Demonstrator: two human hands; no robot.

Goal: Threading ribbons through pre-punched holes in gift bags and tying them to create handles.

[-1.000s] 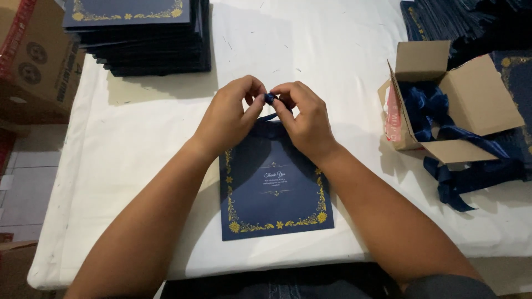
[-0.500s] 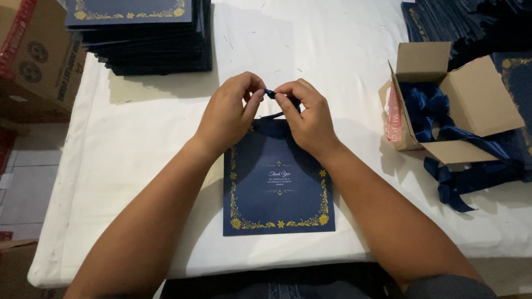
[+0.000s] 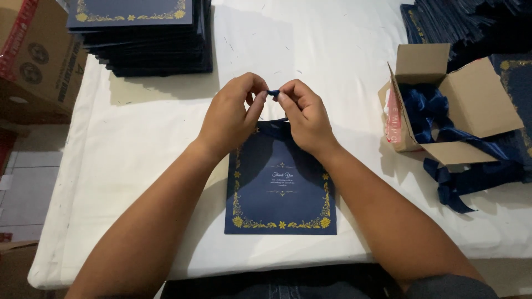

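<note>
- You pinch a small piece of dark blue ribbon [image 3: 273,92] between the fingertips of your left hand [image 3: 231,113] and your right hand [image 3: 303,113], both clenched on it, raised just past the far edge of the card.
- The navy card [image 3: 281,182] with its gold floral border lies flat on the white tablecloth [image 3: 343,50], near you, its far edge hidden under your hands.
- To the right, an open cardboard box [image 3: 471,99] holds more blue ribbons [image 3: 426,111], some spilling onto the cloth.
- Far left sits a stack of navy cards [image 3: 138,33]; another dark stack [image 3: 460,22] lies far right.
- A brown carton [image 3: 39,55] stands at the left edge.
</note>
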